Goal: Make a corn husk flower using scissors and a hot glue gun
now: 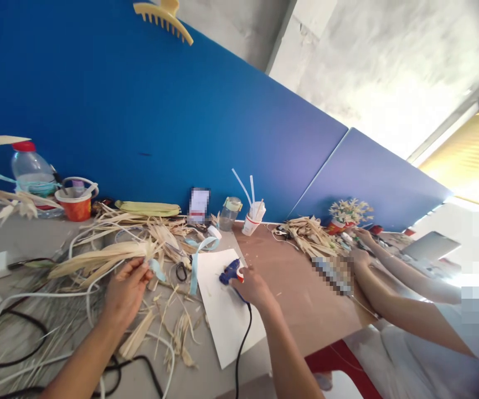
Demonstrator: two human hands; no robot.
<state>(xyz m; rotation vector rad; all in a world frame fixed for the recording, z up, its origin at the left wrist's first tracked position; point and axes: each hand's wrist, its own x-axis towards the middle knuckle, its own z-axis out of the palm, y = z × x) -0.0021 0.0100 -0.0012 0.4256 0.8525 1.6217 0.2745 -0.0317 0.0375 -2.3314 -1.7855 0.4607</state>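
My left hand (pixel 125 291) pinches a piece of dried corn husk (pixel 151 249) between thumb and fingers. A light blue scrap (pixel 156 270) shows just beyond the fingertips; whether it is attached to the husk I cannot tell. Long pale husk strips (pixel 93 259) lie behind this hand. My right hand (pixel 256 287) is wrapped around a dark blue glue gun (pixel 230 272), whose nozzle end points left. The gun is over a white sheet (pixel 222 318), and its black cord (pixel 244 338) trails toward me. A light blue ribbon (pixel 195 271) curls at the sheet's upper left.
Loose husk scraps, thin stems and cables (pixel 13 327) clutter the left side. Along the blue partition (pixel 139 127) stand a plastic bottle (pixel 31 172), a red tub (pixel 76 206), a phone (pixel 199 205), a jar (pixel 228 213) and a cup (pixel 252 219). A co-worker's arms (pixel 389 288) reach in at right.
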